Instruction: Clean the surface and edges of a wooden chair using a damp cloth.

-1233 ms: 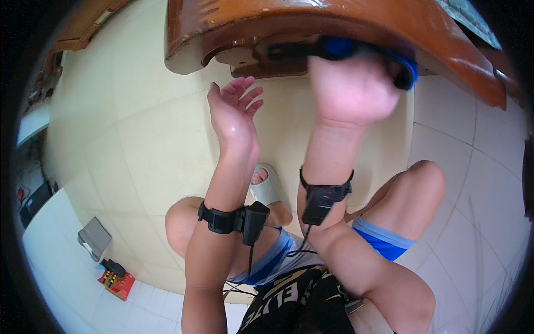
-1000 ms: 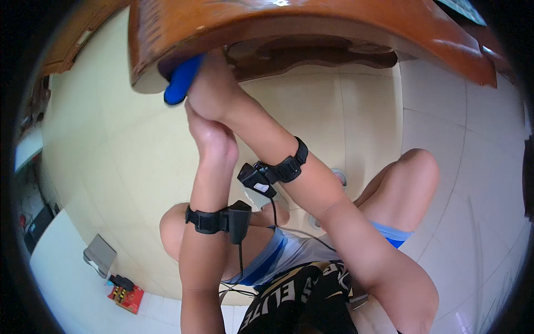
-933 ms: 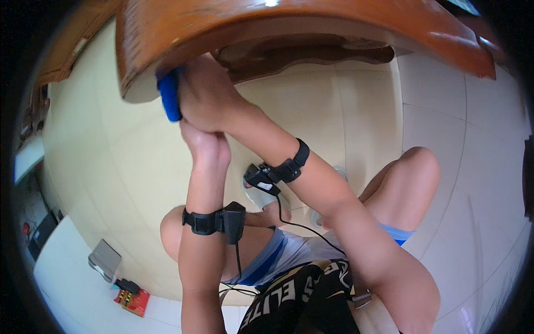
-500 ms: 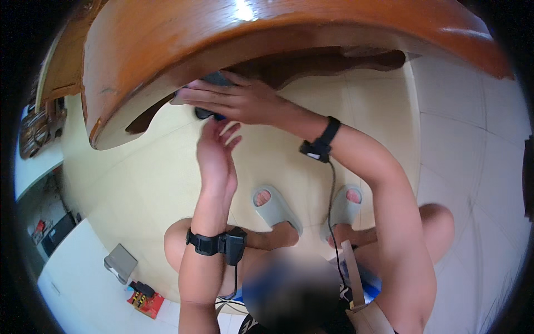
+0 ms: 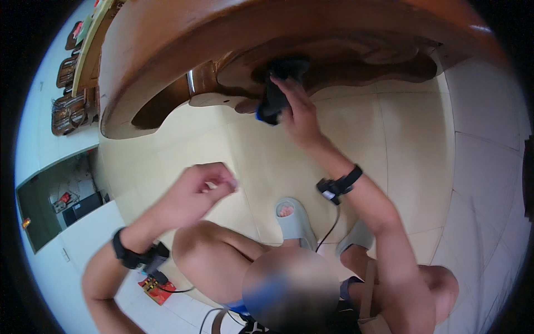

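Note:
My right hand (image 5: 302,114) is wrapped round a black cloth-like piece with a blue edge (image 5: 272,103). That piece rests against the carved, dark lower apron (image 5: 236,69) of a curved, glossy brown wooden piece of furniture (image 5: 167,61). Part of the black piece is lost in shadow under the wood. Away from the furniture, above my left knee, my left hand (image 5: 194,192) is closed, with thumb and fingers drawn together. Something small and pale may show at its fingertips, but it is blurred. Both wrists wear black straps with small boxes and cables.
Grey slippers (image 5: 295,222) are on my feet on the cream tiled floor (image 5: 345,150). Carved dark chairs (image 5: 69,114) stand at the far left. A red packet (image 5: 157,289) lies at the lower left, near a white cabinet (image 5: 64,261). A cable hangs from each wrist.
My right hand has moved right along the wooden edge with the black piece. My left hand has drawn back, down and left, away from the furniture, and its fingers have closed. The view has shifted.

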Demonstrator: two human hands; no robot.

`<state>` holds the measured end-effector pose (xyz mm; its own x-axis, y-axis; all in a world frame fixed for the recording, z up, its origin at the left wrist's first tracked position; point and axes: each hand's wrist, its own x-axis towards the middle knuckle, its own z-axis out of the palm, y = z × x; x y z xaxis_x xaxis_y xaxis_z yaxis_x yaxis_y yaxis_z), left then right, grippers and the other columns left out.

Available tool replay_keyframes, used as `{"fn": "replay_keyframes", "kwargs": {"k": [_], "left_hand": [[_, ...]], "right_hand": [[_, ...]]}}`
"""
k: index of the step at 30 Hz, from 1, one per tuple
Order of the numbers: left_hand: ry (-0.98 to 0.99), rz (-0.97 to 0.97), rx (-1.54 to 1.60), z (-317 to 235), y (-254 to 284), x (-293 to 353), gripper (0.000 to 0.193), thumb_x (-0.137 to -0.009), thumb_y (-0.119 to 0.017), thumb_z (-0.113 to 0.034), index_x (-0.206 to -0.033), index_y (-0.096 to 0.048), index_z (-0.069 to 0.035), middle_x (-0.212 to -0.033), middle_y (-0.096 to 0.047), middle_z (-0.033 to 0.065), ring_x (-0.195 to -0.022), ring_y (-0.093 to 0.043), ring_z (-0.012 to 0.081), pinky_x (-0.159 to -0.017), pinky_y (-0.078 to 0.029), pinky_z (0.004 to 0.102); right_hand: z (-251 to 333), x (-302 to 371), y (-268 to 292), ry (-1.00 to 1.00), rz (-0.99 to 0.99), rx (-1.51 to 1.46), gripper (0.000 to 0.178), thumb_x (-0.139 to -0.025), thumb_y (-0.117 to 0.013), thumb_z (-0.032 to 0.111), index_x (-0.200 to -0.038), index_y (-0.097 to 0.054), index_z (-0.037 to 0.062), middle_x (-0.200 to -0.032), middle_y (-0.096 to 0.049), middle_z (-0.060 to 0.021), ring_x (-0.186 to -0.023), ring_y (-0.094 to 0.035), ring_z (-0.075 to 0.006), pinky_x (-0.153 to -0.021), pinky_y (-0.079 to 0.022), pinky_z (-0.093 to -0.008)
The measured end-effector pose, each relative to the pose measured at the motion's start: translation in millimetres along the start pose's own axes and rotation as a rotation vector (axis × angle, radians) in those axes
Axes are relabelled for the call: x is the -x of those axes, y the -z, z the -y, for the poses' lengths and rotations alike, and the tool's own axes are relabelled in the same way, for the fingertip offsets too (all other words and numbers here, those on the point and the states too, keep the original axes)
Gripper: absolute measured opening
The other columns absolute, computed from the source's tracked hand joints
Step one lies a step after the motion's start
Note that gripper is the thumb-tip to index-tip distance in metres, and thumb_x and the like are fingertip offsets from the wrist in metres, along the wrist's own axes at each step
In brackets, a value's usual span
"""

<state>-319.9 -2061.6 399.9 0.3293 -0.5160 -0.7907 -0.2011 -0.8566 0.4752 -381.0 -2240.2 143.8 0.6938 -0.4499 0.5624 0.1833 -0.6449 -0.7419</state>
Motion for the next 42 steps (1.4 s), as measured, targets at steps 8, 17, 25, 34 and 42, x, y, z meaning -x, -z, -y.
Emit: {"fn": "replay_keyframes", "kwargs": {"k": [8, 17, 25, 34, 42], "left_hand": [[0.071, -0.146, -0.104, 35, 51, -53, 0.02, -0.101, -0.057, -0.016, -0.093, -0.067, 0.0, -0.086, -0.069, 0.0065, -0.08, -0.064, 0.0141, -0.076, -0.053, 0.0306], [-0.172, -0.592, 1.06, 109, -70, -228, 0.027, -0.104, -0.053, -0.028, -0.11, -0.065, -0.005, -0.103, -0.073, 0.0116, -0.095, -0.071, 0.0221, -0.079, -0.054, 0.0329], [-0.564, -0.111, 1.194, 95, -131, -226, 0.029, -0.1, -0.065, -0.028, -0.121, -0.062, -0.009, -0.119, -0.068, 0.0106, -0.111, -0.066, 0.0242, -0.093, -0.051, 0.038], [-0.134, -0.218, 1.144, 99, -136, -234, 0.019, -0.105, -0.047, -0.018, -0.106, -0.063, -0.01, -0.108, -0.066, 0.0026, -0.103, -0.06, 0.0162, -0.09, -0.045, 0.0331], [-0.31, -0.155, 1.342, 112, -151, -242, 0.031, -0.107, -0.051, -0.025, -0.131, -0.058, -0.006, -0.118, -0.067, 0.0068, -0.105, -0.065, 0.0177, -0.09, -0.052, 0.0334]], "right_hand": [[44, -21, -36, -0.263, -0.398, -0.471, 0.055, -0.088, -0.059, -0.002, -0.141, -0.052, 0.0057, -0.134, -0.056, -0.0234, -0.127, -0.054, -0.0401, -0.108, -0.042, -0.0459], [43, -10, -21, -0.579, -0.102, -0.567, 0.052, -0.093, -0.053, -0.002, -0.144, -0.055, 0.0053, -0.135, -0.062, -0.0217, -0.124, -0.061, -0.0354, -0.106, -0.047, -0.0441], [93, -61, 20, -0.55, -0.66, -1.818, 0.053, -0.105, -0.048, 0.009, -0.156, -0.039, 0.0004, -0.134, -0.064, -0.012, -0.126, -0.059, -0.0254, -0.115, -0.041, -0.0398], [52, -64, 98, -1.048, -0.86, -1.52, 0.039, -0.102, -0.053, 0.021, -0.137, -0.055, 0.0024, -0.129, -0.066, -0.0139, -0.119, -0.064, -0.029, -0.106, -0.051, -0.0437], [104, -82, 37, -1.0, -0.712, -1.536, 0.044, -0.093, -0.061, 0.011, -0.137, -0.058, 0.0079, -0.121, -0.07, -0.0125, -0.114, -0.068, -0.0299, -0.101, -0.054, -0.0406]]}}
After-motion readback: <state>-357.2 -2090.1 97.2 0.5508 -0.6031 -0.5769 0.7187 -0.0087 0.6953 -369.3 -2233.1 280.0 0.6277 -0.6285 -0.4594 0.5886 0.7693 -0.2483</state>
